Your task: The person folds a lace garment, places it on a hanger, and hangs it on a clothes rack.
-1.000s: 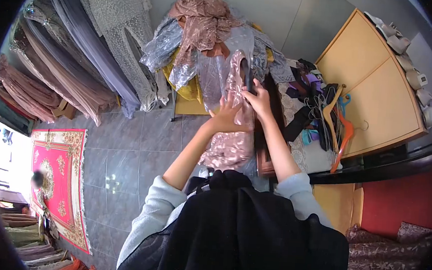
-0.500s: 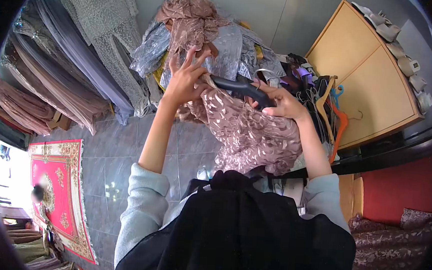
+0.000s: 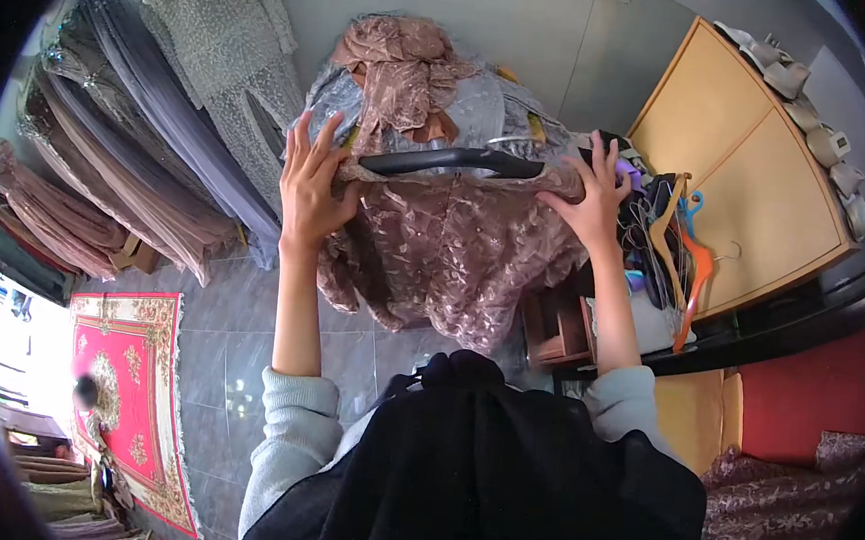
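A dusty-pink lace dress (image 3: 454, 251) with a raised leaf pattern hangs spread out in front of me on a black hanger (image 3: 450, 159). The hanger's arms run inside its shoulders, and the middle of the bar shows above the neckline. At the left shoulder, my left hand (image 3: 310, 186) pinches the fabric by the hanger's end, its other fingers pointing up. My right hand (image 3: 593, 199) holds the opposite shoulder between thumb and fingers. The lower part of the dress drops towards the floor.
Behind the dress lies a pile of plastic-wrapped garments (image 3: 402, 67). Gowns (image 3: 151, 130) hang at the left. A wooden cabinet (image 3: 751, 162) bearing white shoes stands right, with an orange hanger (image 3: 695, 278) and others beside it. A red rug (image 3: 128, 389) covers part of the tiled floor.
My right hand has moved outward and up to the right shoulder, my left hand slightly outward. The hanger went from slanting to level, and the bunched dress is now spread open.
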`<state>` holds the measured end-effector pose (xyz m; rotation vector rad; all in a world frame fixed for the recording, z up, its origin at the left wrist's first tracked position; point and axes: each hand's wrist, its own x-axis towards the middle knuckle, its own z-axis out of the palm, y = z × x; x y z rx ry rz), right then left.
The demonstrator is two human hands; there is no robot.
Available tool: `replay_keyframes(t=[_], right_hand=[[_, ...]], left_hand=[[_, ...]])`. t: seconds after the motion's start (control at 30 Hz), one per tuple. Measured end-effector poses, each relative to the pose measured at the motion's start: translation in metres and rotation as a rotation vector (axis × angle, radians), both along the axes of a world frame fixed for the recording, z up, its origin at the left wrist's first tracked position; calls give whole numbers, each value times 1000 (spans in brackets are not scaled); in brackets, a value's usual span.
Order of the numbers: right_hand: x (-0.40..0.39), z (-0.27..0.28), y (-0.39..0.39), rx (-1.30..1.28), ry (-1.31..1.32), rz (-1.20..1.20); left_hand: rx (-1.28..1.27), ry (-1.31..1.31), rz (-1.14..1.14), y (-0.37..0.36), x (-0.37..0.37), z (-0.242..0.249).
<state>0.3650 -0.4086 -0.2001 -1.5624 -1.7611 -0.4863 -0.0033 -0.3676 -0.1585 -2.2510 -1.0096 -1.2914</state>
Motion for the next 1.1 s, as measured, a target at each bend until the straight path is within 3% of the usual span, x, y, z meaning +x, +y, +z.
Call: replay_keyframes(t=[0.03,0.5,0.87,0.9,0.97,1.0,1.07,1.1], right_hand=[[-6,-3,3,92,34,32],[-82,37,114,132,-16,76],[-65,156,272,411,-291,-57],[-62,154,276,422,-305,-69],[-62,162,267,145,4,164],[-65,158,261,263,-128,54],[-64,127,245,303,-110,17],[-63,125,241,315,-94,-19]], left_hand=[[22,7,29,-1,-2,-1],[-5,17,228,90,-88,6],[246,155,348,264,-84,105],[289,164,365,272,-82,104],[279,190,397,278,-74,98],[289,194,396,280,-68,91],[393,156,369,265,-63,72],[351,217,486,259,-62,69]])
